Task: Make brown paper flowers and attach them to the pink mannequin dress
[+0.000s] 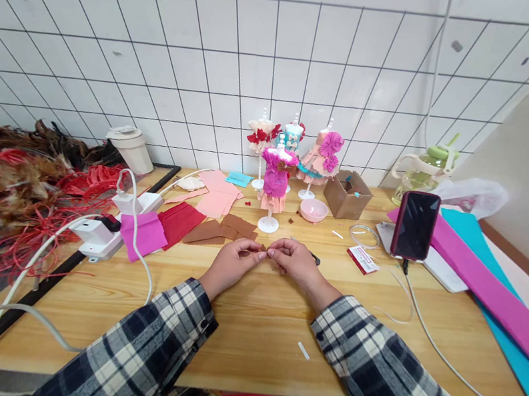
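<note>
My left hand (235,262) and my right hand (295,261) meet above the middle of the table, fingertips pinched together. Between them is a small brown piece of paper (263,248), mostly hidden by the fingers. Just beyond the hands stands a mini dress form in a magenta and pink paper dress (277,176) on a white base. Brown paper sheets (208,232) lie to the left of it, close to my left hand. A dark, thin tool (316,259) lies partly hidden behind my right hand.
Several more dressed forms (319,160) stand behind. Around them are a pink bowl (314,210), a cardboard box (347,195), red paper (182,225), and pink paper (217,195). A power strip (102,242) with cables and feathers (19,174) is left; a propped phone (415,224) and paper rolls (493,284) are right.
</note>
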Demonstrator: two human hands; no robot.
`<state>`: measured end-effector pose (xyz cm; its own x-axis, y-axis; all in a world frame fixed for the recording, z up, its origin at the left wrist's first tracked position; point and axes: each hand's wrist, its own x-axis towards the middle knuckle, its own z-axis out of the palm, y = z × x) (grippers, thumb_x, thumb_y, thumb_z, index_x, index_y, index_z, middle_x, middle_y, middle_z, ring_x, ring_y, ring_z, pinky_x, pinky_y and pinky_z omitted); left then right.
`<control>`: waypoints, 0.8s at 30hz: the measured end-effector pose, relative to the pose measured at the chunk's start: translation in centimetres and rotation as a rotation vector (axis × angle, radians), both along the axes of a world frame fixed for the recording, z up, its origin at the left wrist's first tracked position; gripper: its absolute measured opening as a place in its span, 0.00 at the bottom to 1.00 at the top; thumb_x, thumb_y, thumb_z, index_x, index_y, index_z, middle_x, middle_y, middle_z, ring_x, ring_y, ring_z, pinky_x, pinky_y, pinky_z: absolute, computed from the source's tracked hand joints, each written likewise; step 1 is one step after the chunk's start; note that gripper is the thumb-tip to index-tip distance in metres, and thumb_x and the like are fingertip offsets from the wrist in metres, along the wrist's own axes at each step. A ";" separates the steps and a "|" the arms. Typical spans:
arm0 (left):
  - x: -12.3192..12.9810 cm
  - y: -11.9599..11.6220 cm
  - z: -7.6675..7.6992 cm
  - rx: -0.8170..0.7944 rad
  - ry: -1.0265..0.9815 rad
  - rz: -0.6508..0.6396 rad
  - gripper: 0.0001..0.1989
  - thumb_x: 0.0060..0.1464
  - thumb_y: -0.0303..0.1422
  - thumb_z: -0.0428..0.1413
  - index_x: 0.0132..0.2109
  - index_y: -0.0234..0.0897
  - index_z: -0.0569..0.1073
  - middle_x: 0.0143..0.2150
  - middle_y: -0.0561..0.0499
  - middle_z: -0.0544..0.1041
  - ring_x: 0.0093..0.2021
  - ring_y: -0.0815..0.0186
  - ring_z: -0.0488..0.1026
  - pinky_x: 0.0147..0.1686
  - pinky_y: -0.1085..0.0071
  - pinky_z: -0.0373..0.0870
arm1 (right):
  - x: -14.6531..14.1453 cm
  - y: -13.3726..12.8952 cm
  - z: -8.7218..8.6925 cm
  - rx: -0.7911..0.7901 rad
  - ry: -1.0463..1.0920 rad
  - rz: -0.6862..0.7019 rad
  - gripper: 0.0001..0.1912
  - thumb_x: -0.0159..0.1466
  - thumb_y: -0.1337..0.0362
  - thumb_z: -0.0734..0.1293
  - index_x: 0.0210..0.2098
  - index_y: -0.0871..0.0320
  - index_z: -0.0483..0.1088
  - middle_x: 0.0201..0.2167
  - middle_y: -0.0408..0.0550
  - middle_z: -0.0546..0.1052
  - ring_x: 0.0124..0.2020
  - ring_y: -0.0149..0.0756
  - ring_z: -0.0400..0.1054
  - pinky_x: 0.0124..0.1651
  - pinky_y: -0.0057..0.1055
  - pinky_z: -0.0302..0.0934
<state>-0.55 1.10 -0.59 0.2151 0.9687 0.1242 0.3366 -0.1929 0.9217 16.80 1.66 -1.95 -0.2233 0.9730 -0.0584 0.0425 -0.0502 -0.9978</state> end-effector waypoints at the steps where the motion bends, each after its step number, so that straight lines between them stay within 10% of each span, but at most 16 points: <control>1: 0.0 0.0 0.0 -0.010 -0.008 0.000 0.16 0.46 0.43 0.60 0.35 0.34 0.75 0.36 0.47 0.78 0.37 0.62 0.75 0.40 0.67 0.71 | 0.2 0.0 0.2 0.051 -0.075 0.002 0.15 0.53 0.53 0.68 0.32 0.58 0.70 0.24 0.41 0.72 0.21 0.26 0.60 0.23 0.24 0.53; 6: -0.4 0.3 -0.4 -0.108 -0.150 -0.017 0.15 0.45 0.42 0.60 0.34 0.35 0.71 0.35 0.48 0.79 0.38 0.62 0.76 0.41 0.67 0.71 | 2.9 0.3 1.7 0.479 -0.804 -0.172 0.13 0.61 0.54 0.63 0.40 0.55 0.72 0.36 0.49 0.74 0.40 0.38 0.65 0.43 0.33 0.57; 10: -0.4 0.4 -0.6 -0.167 -0.248 -0.045 0.14 0.45 0.40 0.60 0.33 0.35 0.68 0.37 0.45 0.80 0.40 0.60 0.77 0.43 0.65 0.70 | 4.9 0.7 1.3 0.454 -1.196 -0.206 0.17 0.59 0.51 0.65 0.39 0.59 0.71 0.39 0.56 0.71 0.45 0.46 0.63 0.46 0.38 0.54; 24: -0.1 0.0 -0.3 -0.103 -0.074 -0.063 0.12 0.46 0.40 0.59 0.32 0.35 0.70 0.31 0.50 0.77 0.33 0.65 0.74 0.34 0.70 0.69 | 5.5 1.5 0.3 0.284 -1.059 -0.091 0.02 0.58 0.67 0.64 0.32 0.57 0.67 0.31 0.47 0.74 0.33 0.33 0.66 0.34 0.27 0.52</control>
